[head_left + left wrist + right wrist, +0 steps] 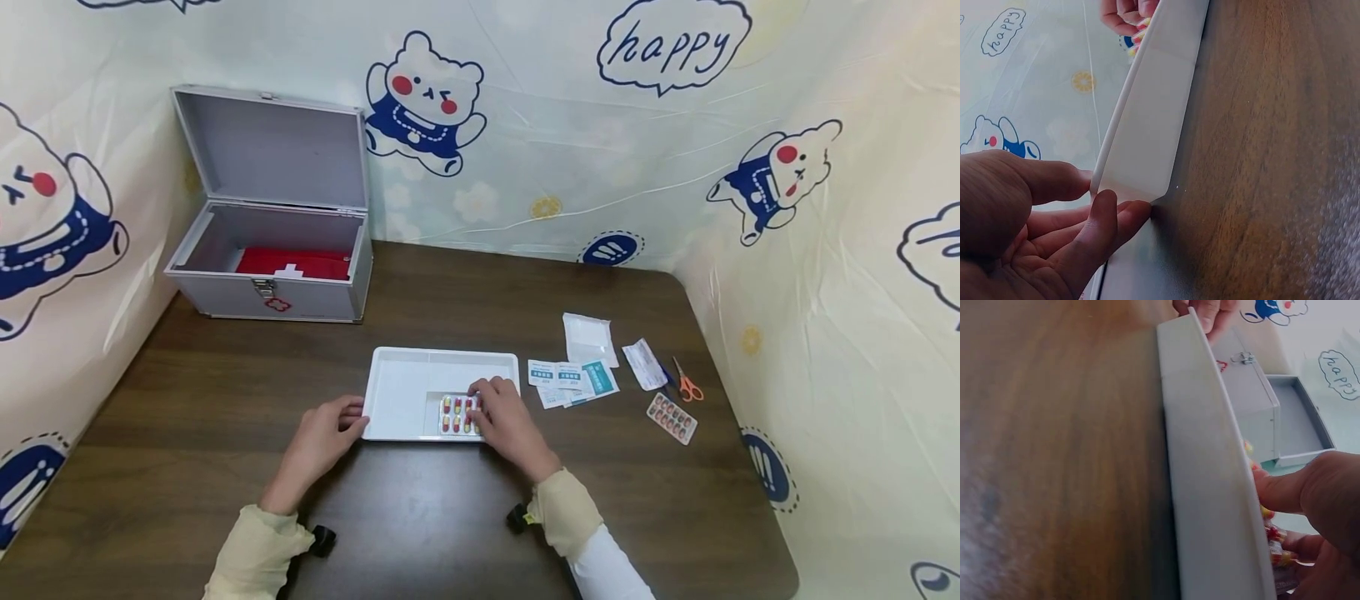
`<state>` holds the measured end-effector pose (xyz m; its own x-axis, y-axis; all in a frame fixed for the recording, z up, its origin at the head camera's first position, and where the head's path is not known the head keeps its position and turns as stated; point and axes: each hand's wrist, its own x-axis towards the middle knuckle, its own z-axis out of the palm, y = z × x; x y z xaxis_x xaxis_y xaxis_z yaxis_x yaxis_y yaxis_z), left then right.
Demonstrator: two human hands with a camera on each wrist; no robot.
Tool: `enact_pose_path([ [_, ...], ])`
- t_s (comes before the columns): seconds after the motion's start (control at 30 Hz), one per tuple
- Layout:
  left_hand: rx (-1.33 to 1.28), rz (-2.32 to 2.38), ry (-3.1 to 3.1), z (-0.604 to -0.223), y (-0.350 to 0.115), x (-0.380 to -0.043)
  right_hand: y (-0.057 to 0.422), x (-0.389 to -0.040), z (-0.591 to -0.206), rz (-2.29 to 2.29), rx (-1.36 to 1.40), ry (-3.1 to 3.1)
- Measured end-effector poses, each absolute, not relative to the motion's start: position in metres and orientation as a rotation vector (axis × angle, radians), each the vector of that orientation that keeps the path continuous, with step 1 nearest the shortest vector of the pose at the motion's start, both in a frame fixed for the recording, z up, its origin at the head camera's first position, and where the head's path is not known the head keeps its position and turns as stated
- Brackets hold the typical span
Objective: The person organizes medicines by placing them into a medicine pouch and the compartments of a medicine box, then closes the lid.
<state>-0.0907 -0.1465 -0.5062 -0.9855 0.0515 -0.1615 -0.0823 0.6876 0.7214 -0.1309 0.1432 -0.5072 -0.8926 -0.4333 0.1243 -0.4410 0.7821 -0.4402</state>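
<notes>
Brown wood desk (420, 525) by cartoon-print backdrop (540, 158), open silver case (322, 302) back L w/ red item (322, 265) inside, white tray (397, 387) ctr, L end pinched b/w fingers of L hand (324, 435), capsule pk (454, 415) at R end gripped by fingers of R hand (512, 423).

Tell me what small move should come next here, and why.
Probably the right hand should lower the capsule pack flat and let go: it pinches the pack's right side above the tray, near its right end, and the left hand grips the tray's left end. Whether the pack already touches the tray's floor, I can't tell.
</notes>
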Motion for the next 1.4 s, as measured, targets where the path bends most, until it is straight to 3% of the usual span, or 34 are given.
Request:
enact_pose_path([
  [0.47, -0.036, 1.171, 2.723, -0.507, -0.145, -0.092, 0.148, -0.122, -0.514, 0.745, 0.636, -2.872],
  [0.9, -0.006, 1.166, 2.739, -0.507, -0.145, -0.092, 0.204, -0.13, -0.509, 0.966, 0.361, -2.892],
  [1.17, -0.01, 1.174, 2.719, -0.508, -0.147, -0.089, 0.249, -0.153, -0.51, 0.93, 0.296, -2.84],
  [1.4, -0.013, 1.176, 2.723, -0.508, -0.147, -0.091, 0.29, -0.206, -0.496, 0.908, 0.037, -2.887],
])
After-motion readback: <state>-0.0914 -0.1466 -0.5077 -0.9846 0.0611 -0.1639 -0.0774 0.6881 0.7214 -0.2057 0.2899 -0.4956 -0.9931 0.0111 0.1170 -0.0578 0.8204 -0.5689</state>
